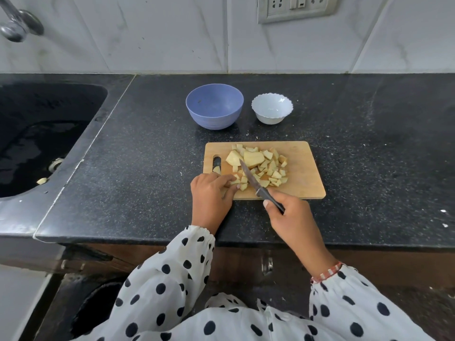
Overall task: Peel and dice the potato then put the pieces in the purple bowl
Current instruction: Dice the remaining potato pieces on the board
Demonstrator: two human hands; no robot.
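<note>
A wooden cutting board (302,166) lies on the black counter with a heap of pale diced potato pieces (273,168) and two larger chunks (253,158) on it. My left hand (211,193) rests at the board's near left corner, fingertips pinning a few small pieces. My right hand (288,217) grips the dark handle of a knife (248,177), whose blade points away over the pieces beside my left fingers. The purple bowl (214,107) stands behind the board and holds nothing.
A small white scalloped bowl (272,108) stands to the right of the purple one. A black sink (37,134) with a scrap in it lies at the left, with a tap (17,23) above. The counter edge runs close to my body.
</note>
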